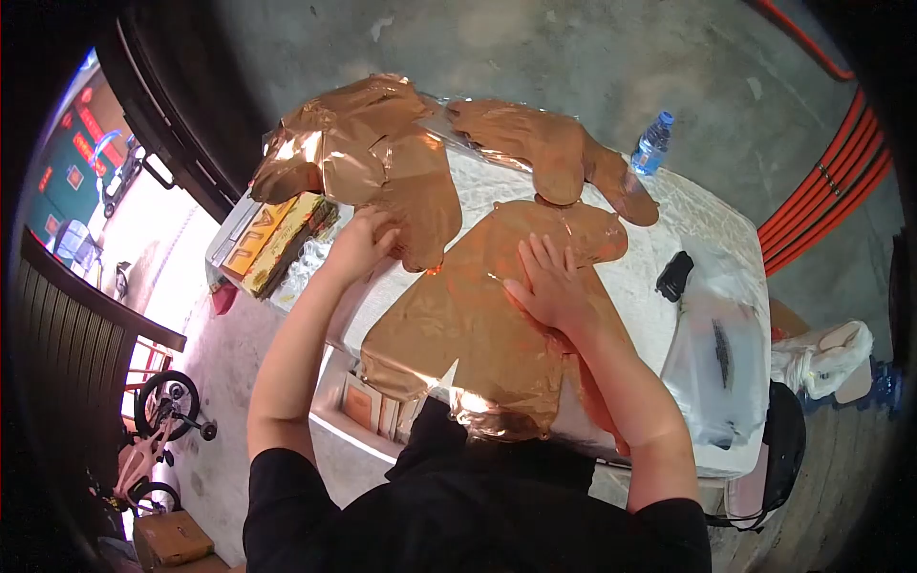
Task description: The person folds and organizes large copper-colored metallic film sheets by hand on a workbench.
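Observation:
Flat copper-brown foil balloons lie spread over a white-covered table. My right hand (554, 286) rests palm down, fingers apart, on the large wide-skirted foil balloon (454, 325) in front of me. At the edge of a crumpled, shiny foil balloon (411, 181) on the left, my left hand (363, 244) has its fingers bent over the lower lobe. Another long foil balloon (535, 143) stretches along the far side, its rounded end meeting the top of the large one. The large balloon's lower end hangs over the near table edge, close to my body.
A water bottle (652, 143) stands at the far right corner. Clear plastic bags (716, 363) and a small black object (674, 276) lie on the right. A yellow box (277, 244) sits at the left end. An open drawer (358, 420) juts out below; a small bike (167, 411) is on the floor.

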`<state>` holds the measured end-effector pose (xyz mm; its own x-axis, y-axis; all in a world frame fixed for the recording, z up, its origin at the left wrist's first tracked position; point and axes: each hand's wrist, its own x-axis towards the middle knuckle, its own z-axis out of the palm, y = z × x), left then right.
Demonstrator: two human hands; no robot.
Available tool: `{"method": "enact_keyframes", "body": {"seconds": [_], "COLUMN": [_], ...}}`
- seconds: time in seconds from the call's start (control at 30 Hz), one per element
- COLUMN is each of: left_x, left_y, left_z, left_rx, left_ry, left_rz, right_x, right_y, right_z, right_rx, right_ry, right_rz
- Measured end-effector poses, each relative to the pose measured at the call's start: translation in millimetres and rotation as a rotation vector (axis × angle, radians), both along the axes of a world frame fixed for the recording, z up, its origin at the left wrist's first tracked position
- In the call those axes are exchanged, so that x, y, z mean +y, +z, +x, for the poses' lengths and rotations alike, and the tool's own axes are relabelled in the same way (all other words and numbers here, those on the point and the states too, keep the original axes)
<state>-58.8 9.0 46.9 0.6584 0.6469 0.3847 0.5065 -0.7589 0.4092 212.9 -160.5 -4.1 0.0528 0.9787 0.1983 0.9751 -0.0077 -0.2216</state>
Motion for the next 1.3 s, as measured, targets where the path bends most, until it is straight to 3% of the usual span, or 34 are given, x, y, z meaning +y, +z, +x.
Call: {"method": "enact_keyframes", "body": {"seconds": [0.23, 0.63, 0.83, 1.03, 1.13, 1.23, 1.3], "left_x": [13.9, 69.3, 41.0, 10.6, 5.5, 9.6, 14.8], "left_y": [-1.6, 1.2, 12.1, 11.3, 7.3, -1.1, -0.2], "left_z": [21.6, 10.7, -13.1, -31.5, -28.2, -22.2, -17.5], "left_rx": [0.025, 0.136, 0.246, 0.169, 0.117, 0.228, 0.278], "left_ry": [0.060, 0.263, 0.429, 0.394, 0.223, -0.147, -0.170], "left_rz": [-0.081, 0.079, -0.205, -0.349, -0.275, 0.012, -0.092], "right_x": [-0.2, 2.2, 3.5, 6.6, 7.2, 6.0, 6.4], "right_y": [0.6, -3.9, -2.8, 12.0, 18.6, 26.8, 33.6], "right_z": [-1.0, 0.3, 1.0, 6.3, 4.8, -2.0, -5.6], "right_rx": [0.008, -0.005, -0.009, 0.094, 0.091, 0.039, -0.029], "right_ry": [0.011, 0.010, 0.012, 0.025, 0.015, -0.019, -0.022], "right_rz": [0.001, 0.034, -0.026, -0.159, -0.252, -0.312, -0.395]}}
